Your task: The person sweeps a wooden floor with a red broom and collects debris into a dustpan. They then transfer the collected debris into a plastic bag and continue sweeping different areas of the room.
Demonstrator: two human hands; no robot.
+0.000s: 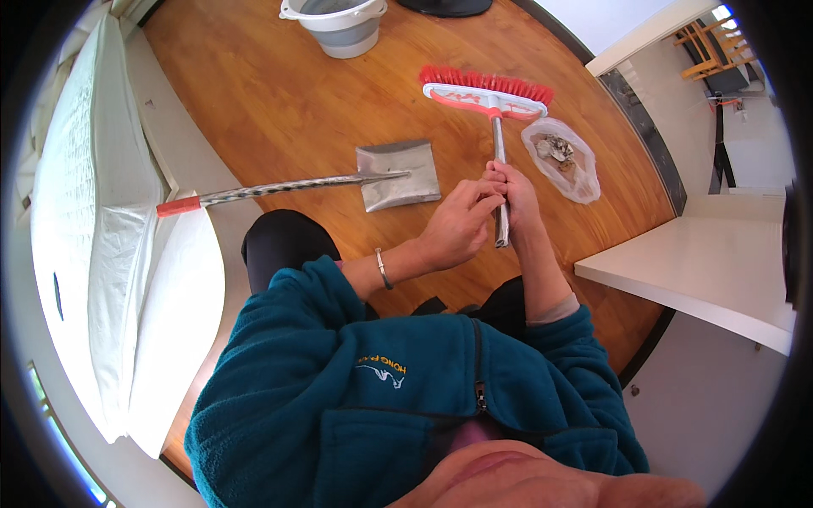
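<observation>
A broom (485, 95) with red bristles and a white head lies on the wooden floor, its metal handle running toward me. My right hand (515, 196) grips that handle near its lower end. My left hand (458, 227), with a metal bracelet on the wrist, rests against the same handle just beside the right one, fingers curled on it. A grey metal dustpan (398, 174) lies to the left of the hands, its long twisted handle with a red tip (178, 206) pointing left.
A clear plastic bag (562, 159) with scraps lies right of the broom handle. A white and grey bucket (340, 24) stands at the top. White bedding (110, 237) fills the left side. A white cabinet top (703, 271) juts in at the right.
</observation>
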